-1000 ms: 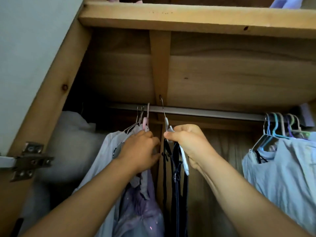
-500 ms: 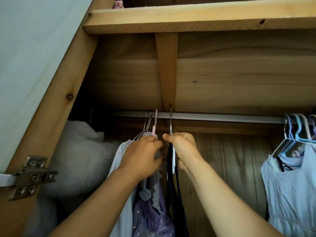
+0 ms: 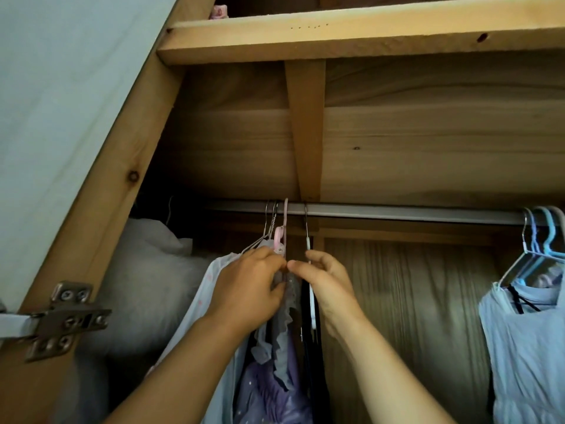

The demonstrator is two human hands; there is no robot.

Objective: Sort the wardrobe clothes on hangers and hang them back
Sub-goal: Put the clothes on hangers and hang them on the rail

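Both hands are up under the rail [image 3: 397, 212], almost touching each other. The left hand [image 3: 247, 296] has its fingers curled into the grey frilly top [image 3: 282, 325] just under the pink hanger [image 3: 279, 237], gripping the fabric there. The right hand [image 3: 328, 289] pinches the neck of the white hanger [image 3: 309, 240], whose metal hook is over the rail, with a black garment [image 3: 315, 362] hanging down from it past the wrist. Left of the grey top there's a pale shirt [image 3: 211, 301] on wire hangers [image 3: 269, 221], and below it a purple sparkly dress [image 3: 269, 396]. Way off to the right, well apart from all this, a light blue dress [image 3: 526, 347] hangs on a bunch of blue hangers [image 3: 544, 237]. A white pillow [image 3: 146, 270] sits stuffed in the left corner, and a metal door hinge [image 3: 61, 319] shows on the wooden frame [image 3: 101, 209].
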